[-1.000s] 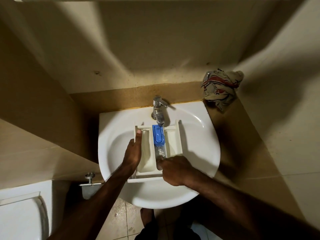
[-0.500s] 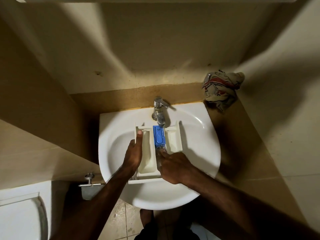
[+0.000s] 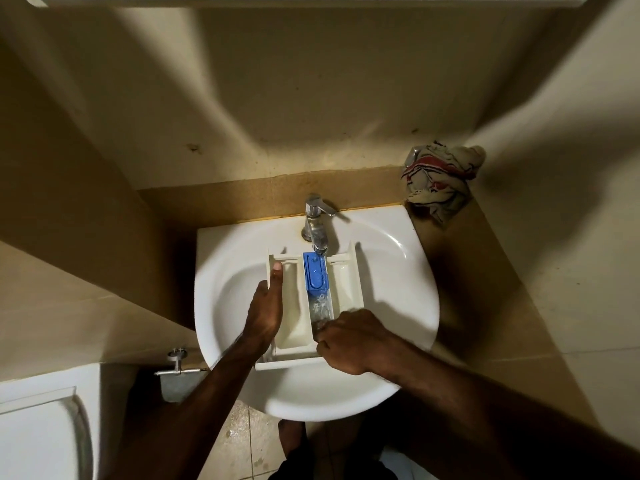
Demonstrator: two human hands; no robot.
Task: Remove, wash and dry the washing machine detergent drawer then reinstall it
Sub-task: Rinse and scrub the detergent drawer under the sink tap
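Note:
The white detergent drawer (image 3: pixel 349 282) lies in the white sink (image 3: pixel 398 271) under the chrome tap (image 3: pixel 317 223). A blue insert (image 3: pixel 315 273) sits in its middle channel, and water runs into that channel. My left hand (image 3: pixel 265 308) grips the drawer's left wall, thumb pointing toward the tap. My right hand (image 3: pixel 349 339) rests on the drawer's near right corner, with fingertips curled into the wet middle channel. The drawer's front panel (image 3: pixel 284 363) faces me.
A crumpled striped cloth (image 3: pixel 440 180) lies on the brown ledge behind the sink's right side. A white toilet (image 3: pixel 38 434) stands at lower left, with a chrome wall valve (image 3: pixel 176 363) beside it. Walls close in on both sides.
My right hand slid slightly away from the tap along the middle channel. My left hand and the drawer stayed in place.

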